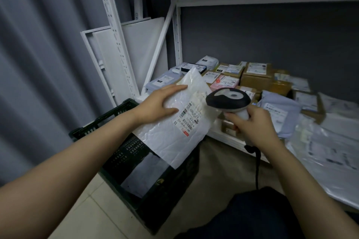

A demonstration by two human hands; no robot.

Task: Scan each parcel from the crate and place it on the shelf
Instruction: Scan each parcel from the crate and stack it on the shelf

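Note:
My left hand [158, 104] grips the upper left edge of a white plastic mailer parcel [174, 137], thumb on its face, holding it tilted above the black crate [93, 124]. A barcode label [187, 119] faces up on the parcel. My right hand [252, 124] grips the handle of a black and white barcode scanner [228, 99], whose head sits just right of the label. A grey parcel [143, 170] lies inside the crate. The low white shelf [229, 139] behind holds several parcels.
Cardboard boxes [256, 75] and grey and white mailers [277, 112] crowd the shelf. White panels [139, 48] and loose shelf uprights lean in the corner at the left. The scanner's black cable [257, 165] hangs to the floor. A grey curtain hangs at the left.

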